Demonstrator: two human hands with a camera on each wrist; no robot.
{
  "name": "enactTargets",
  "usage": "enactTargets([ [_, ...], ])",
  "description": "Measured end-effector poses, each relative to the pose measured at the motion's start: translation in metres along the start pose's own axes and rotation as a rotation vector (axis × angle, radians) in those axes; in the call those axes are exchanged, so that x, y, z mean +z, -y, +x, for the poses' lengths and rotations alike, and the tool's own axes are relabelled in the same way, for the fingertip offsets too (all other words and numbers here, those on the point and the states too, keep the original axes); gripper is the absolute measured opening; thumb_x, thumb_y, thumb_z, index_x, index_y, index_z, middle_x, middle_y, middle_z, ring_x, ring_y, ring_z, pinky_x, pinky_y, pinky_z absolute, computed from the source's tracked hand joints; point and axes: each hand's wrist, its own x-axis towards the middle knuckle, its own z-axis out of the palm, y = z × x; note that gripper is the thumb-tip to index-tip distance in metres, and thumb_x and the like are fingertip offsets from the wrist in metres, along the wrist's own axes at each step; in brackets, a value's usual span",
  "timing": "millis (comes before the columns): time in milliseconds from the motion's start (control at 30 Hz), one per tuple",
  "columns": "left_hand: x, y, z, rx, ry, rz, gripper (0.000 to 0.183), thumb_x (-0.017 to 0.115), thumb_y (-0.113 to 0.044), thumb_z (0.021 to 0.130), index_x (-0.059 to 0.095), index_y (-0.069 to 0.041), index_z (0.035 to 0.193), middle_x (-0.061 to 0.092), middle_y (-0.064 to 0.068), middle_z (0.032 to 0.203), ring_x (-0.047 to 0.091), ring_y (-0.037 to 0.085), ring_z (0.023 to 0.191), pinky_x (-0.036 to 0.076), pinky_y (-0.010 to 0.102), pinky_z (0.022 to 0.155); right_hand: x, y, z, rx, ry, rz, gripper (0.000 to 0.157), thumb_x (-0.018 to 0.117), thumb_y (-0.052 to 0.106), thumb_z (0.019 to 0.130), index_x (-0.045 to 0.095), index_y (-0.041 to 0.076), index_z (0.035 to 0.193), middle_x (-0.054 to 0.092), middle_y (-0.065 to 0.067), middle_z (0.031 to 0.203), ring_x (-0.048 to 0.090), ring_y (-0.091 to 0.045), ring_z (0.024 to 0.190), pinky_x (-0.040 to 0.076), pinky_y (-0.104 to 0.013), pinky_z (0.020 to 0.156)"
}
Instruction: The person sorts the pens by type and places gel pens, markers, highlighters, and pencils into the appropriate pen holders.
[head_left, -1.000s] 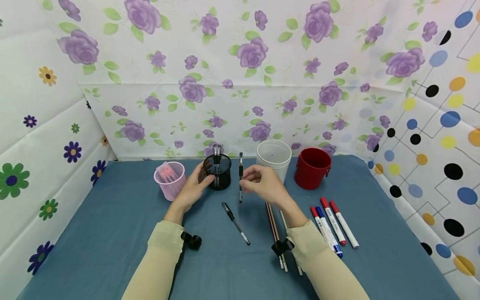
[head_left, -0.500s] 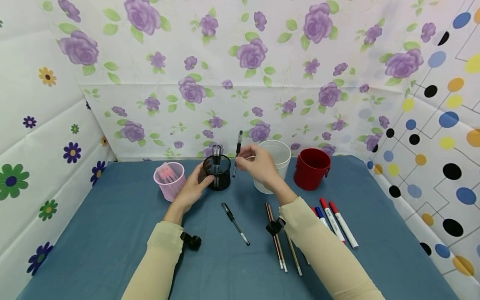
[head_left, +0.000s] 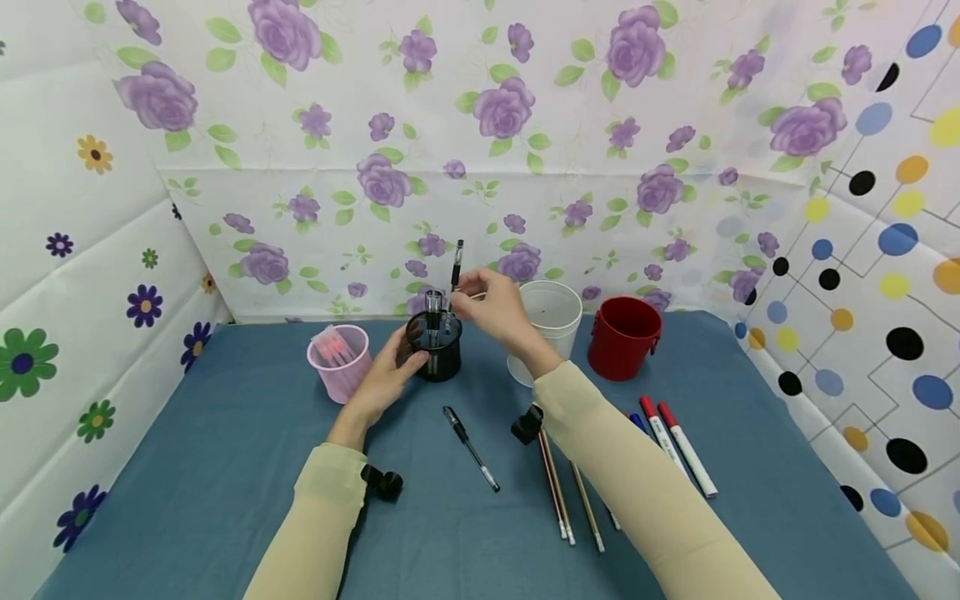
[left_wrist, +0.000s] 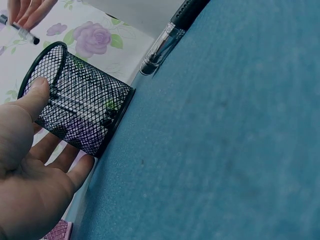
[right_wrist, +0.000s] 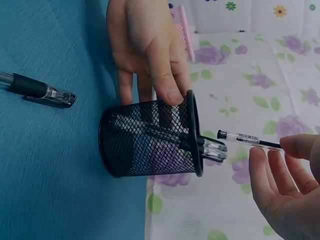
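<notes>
Bringing the black-capped pen [head_left: 457,268] down into the black mesh cup [head_left: 444,363] looks like the step in hand, and it seems best done with the pen brought closer to vertical, its clear end well inside the cup's rim. The right hand [head_left: 497,310] pinches the pen between thumb and fingers, cap up; the lower end hangs just above the cup's mouth, beside the standing pens [head_left: 432,312] whose caps rise out of the cup, so a slow drop along the mouth's free side should avoid knocking them. A loose pinch near the middle would probably let it slide in without the fingertips catching the rim. The left hand [head_left: 386,370] grips the cup from its left side, thumb near the rim, and a steady, light hold should be enough to keep the cup from tipping. Compared with half a second ago, the right hand and pen are higher and further left: the pen then was beside the cup on its right, and now it is over the mouth. The left hand, the cup and the loose pen [head_left: 471,448] in front of the cup stay as they were.
</notes>
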Motion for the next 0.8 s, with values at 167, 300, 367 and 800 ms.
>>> enactTargets([
  [167,0.0,-0.001,0.0,-0.004,0.0,0.002,0.068,0.058,-0.027,0.112,0.025,-0.019,0.17,0.032,0.013,0.17,0.027,0.036,0.159,0.029,0.06,0.125,0.008,-0.003,0.01,0.013,0.008,0.02,0.02,0.07,0.011,0.104,0.066,0.005,0.123,0.071,-0.013,0.112,0.076,-0.029,0.095,0.064,-0.04,0.085],
  [300,0.0,-0.001,0.0,-0.009,-0.003,0.005,0.068,0.058,-0.026,0.112,0.023,-0.018,0.17,0.031,0.014,0.171,0.026,0.036,0.16,0.029,0.06,0.125,0.012,-0.009,0.015,0.002,0.005,-0.028,0.019,0.07,0.011,0.103,0.067,0.003,0.121,0.072,-0.014,0.111,0.077,-0.029,0.093,0.064,-0.041,0.084],
  [367,0.0,-0.001,-0.001,-0.012,-0.003,0.01,0.068,0.057,-0.027,0.112,0.022,-0.019,0.17,0.03,0.014,0.172,0.025,0.037,0.16,0.028,0.061,0.125,0.014,-0.012,0.017,0.0,-0.001,-0.053,0.02,0.072,0.011,0.103,0.067,0.002,0.12,0.073,-0.015,0.11,0.078,-0.028,0.089,0.065,-0.041,0.083],
  [800,0.0,0.0,0.0,-0.004,-0.003,0.0,0.066,0.057,-0.026,0.112,0.024,-0.02,0.17,0.03,0.014,0.172,0.024,0.038,0.16,0.027,0.061,0.125,0.019,-0.034,0.019,0.081,-0.029,-0.065,0.017,0.076,0.01,0.1,0.069,0.004,0.114,0.076,-0.015,0.105,0.077,-0.027,0.085,0.065,-0.036,0.079],
])
